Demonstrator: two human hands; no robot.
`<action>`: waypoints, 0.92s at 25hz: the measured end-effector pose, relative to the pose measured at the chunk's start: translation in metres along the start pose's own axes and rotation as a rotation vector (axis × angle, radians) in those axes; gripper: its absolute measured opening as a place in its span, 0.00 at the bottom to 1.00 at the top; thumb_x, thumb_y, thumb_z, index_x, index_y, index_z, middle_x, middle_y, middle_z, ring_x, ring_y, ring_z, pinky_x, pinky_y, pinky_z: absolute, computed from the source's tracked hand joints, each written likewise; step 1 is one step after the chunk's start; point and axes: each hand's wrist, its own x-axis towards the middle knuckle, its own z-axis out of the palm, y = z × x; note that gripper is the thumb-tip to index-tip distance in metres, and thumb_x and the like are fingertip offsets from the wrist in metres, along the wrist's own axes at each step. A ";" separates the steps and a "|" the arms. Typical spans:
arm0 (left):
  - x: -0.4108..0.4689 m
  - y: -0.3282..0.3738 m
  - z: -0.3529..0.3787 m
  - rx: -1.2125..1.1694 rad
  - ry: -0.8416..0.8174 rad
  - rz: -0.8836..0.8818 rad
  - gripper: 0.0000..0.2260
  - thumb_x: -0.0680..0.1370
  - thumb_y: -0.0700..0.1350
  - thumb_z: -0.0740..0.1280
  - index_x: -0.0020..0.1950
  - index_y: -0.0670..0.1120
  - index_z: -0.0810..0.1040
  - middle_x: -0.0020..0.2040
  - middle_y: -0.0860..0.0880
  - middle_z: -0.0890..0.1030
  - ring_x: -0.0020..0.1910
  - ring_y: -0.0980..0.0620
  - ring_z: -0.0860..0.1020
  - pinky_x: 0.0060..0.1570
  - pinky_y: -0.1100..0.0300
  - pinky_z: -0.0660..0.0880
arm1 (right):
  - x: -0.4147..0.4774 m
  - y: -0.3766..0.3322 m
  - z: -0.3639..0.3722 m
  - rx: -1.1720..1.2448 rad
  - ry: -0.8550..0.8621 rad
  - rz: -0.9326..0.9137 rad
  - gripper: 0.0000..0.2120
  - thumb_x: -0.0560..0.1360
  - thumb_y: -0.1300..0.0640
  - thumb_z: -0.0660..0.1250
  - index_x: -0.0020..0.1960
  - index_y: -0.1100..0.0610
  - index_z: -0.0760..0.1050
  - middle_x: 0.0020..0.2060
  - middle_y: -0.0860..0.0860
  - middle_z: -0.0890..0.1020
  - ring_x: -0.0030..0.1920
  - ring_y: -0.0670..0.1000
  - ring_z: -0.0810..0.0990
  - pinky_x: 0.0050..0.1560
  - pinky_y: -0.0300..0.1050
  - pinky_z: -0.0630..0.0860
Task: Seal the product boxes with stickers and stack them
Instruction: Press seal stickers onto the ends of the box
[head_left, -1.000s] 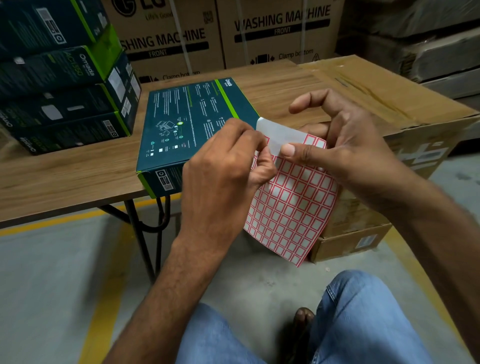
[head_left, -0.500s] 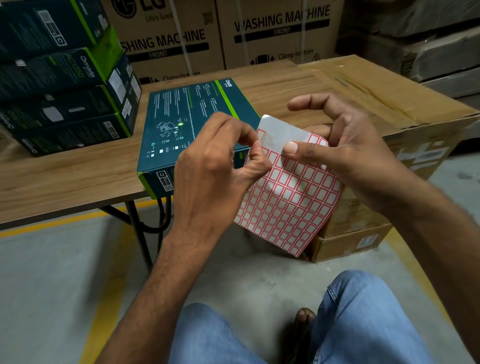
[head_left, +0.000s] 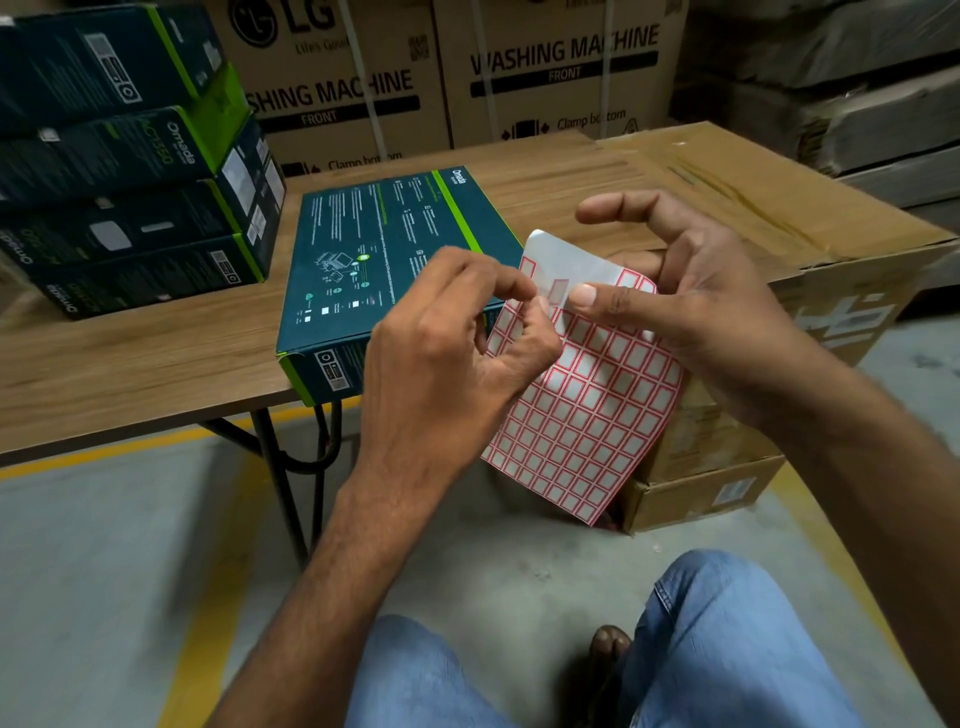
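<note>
A sheet of red-bordered stickers (head_left: 582, 415) hangs in front of the table edge. My right hand (head_left: 691, 312) holds it, thumb pressed on its upper part and fingers curled behind. My left hand (head_left: 457, 353) pinches one small sticker (head_left: 557, 291) between thumb and forefinger, lifted off the sheet's top rows. A flat dark teal product box (head_left: 374, 270) with a green stripe lies on the wooden table (head_left: 130, 358) just behind my left hand, its near end over the edge. A stack of matching boxes (head_left: 130, 171) stands at the table's far left.
A large brown carton (head_left: 753, 218) sits to the right, against the table, with smaller cartons (head_left: 701, 493) under it. Washing machine cartons (head_left: 467, 78) line the back. The floor has yellow lines (head_left: 208, 597); my jeans-clad knees (head_left: 727, 649) are at the bottom.
My left hand has peeled a sticker free from the sheet's top rows and drawn it slightly left. The right hand tilted the sheet a little.
</note>
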 end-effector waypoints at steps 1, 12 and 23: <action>0.000 0.000 0.000 -0.019 0.008 -0.014 0.06 0.80 0.46 0.71 0.52 0.44 0.83 0.51 0.51 0.82 0.36 0.53 0.76 0.37 0.57 0.76 | 0.000 0.000 0.000 0.003 0.003 0.000 0.28 0.75 0.63 0.74 0.71 0.52 0.69 0.43 0.56 0.88 0.43 0.56 0.89 0.39 0.43 0.82; 0.013 -0.005 0.007 -0.263 0.093 -0.293 0.06 0.79 0.41 0.71 0.47 0.52 0.82 0.46 0.52 0.84 0.42 0.56 0.81 0.39 0.66 0.76 | 0.019 0.005 -0.026 -0.056 0.162 0.076 0.24 0.76 0.60 0.74 0.70 0.49 0.71 0.48 0.52 0.89 0.48 0.53 0.89 0.40 0.42 0.83; 0.047 -0.011 0.023 -0.262 0.069 -0.379 0.05 0.77 0.48 0.71 0.41 0.53 0.81 0.43 0.54 0.84 0.32 0.48 0.76 0.33 0.53 0.74 | 0.109 0.031 -0.096 -0.474 0.243 0.234 0.13 0.77 0.59 0.75 0.59 0.51 0.78 0.50 0.49 0.87 0.45 0.49 0.88 0.39 0.43 0.82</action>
